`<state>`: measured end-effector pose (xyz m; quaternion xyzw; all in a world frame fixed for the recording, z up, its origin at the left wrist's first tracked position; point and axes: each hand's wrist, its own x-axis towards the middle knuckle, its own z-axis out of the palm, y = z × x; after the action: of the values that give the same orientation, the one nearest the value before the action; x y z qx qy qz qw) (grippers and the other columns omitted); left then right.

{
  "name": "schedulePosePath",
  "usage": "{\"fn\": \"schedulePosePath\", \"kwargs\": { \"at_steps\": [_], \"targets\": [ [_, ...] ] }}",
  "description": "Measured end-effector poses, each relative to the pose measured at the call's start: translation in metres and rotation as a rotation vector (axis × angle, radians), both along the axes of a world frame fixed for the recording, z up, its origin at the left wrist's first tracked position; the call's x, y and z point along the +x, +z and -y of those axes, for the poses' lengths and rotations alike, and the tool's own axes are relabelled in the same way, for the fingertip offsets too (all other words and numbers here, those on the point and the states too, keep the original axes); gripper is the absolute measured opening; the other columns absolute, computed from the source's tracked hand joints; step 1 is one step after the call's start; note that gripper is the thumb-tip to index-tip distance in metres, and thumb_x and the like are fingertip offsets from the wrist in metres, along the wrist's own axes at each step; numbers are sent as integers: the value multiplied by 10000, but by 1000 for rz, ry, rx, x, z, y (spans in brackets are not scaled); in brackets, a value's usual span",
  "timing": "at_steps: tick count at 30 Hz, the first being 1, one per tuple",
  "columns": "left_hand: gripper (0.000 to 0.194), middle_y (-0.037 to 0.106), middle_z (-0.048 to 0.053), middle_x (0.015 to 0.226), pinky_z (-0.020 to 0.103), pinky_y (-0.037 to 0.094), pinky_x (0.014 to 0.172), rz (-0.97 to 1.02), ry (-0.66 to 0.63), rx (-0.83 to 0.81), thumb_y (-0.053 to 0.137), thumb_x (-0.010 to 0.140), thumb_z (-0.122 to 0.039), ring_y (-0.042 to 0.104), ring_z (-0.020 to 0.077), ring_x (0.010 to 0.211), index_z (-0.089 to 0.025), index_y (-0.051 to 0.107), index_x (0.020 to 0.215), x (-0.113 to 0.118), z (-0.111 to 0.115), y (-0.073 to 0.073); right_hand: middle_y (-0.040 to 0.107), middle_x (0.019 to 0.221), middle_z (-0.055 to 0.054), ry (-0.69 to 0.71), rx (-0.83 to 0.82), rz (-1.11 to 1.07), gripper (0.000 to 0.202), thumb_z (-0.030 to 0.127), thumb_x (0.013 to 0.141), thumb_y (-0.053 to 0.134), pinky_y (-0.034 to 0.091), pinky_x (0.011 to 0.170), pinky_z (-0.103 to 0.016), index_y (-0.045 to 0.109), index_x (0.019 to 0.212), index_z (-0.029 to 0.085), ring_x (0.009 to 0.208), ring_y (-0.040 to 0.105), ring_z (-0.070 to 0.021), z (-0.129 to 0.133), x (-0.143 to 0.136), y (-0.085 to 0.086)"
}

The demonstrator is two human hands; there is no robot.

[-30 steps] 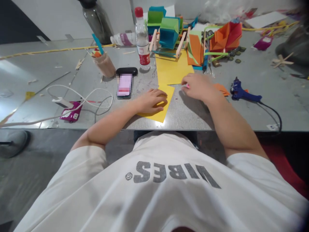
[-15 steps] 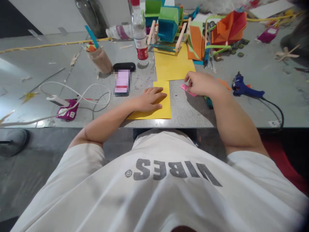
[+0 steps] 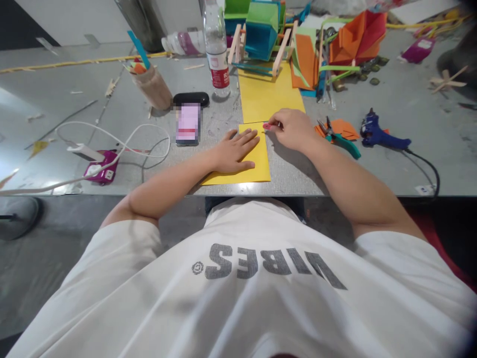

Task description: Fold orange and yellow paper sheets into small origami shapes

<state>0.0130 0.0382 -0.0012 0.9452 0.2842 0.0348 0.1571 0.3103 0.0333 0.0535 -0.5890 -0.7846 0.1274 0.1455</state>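
My left hand point(image 3: 236, 150) lies flat with spread fingers on a folded yellow sheet point(image 3: 259, 166) near the table's front edge. Pinched in my right hand point(image 3: 292, 128) is a small pink object point(image 3: 267, 126), partly hidden by the fingers, at the sheet's upper right corner. A larger yellow sheet point(image 3: 268, 102) lies just behind the folded one. To the right of my right hand are pliers with teal handles point(image 3: 346, 144) and orange paper pieces point(image 3: 342, 127).
A blue glue gun point(image 3: 383, 136) with a black cord lies at the right. A phone point(image 3: 188, 124), a bottle point(image 3: 217, 59) and a stick holder point(image 3: 154, 89) stand or lie left of centre. Paper models point(image 3: 263, 32) are at the back; a purple power adapter point(image 3: 104, 166) with white cable sits left.
My right hand has moved left with the pink object, from over the bare table to the folded sheet's edge. The pliers now show fully. My left hand stays on the sheet, slightly shifted right.
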Motion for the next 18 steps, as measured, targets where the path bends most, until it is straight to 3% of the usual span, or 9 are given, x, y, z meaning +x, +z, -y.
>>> {"fn": "schedulePosePath", "kwargs": {
  "at_steps": [4, 10, 18],
  "targets": [
    [1136, 181, 266, 2139, 766, 101, 1632, -31, 7, -8, 546, 1185, -820, 189, 510, 2032, -145, 278, 2059, 1, 0, 1, 909, 1473, -172, 31, -5, -5, 448, 532, 1247, 611, 593, 1171, -591, 964, 1376, 287, 1390, 777, -447, -9, -9, -8],
    [1240, 132, 316, 2132, 700, 95, 1650, -80, 63, 6, 549, 1164, -818, 143, 501, 2042, -8, 216, 2043, 4, 6, 7, 939, 1358, -168, 34, -31, -11, 316, 333, 1149, 726, 605, 1092, -540, 994, 1280, 229, 1285, 828, -418, -13, -13, -12],
    [1222, 147, 276, 2144, 689, 120, 1652, -61, 67, 6, 569, 1156, -852, 150, 503, 2040, -93, 247, 2058, 1, 3, 4, 966, 1187, -97, 208, -156, -34, 180, 387, 1095, 853, 587, 986, -461, 998, 1094, 280, 1116, 840, -342, 6, -10, 2]
  ]
}}
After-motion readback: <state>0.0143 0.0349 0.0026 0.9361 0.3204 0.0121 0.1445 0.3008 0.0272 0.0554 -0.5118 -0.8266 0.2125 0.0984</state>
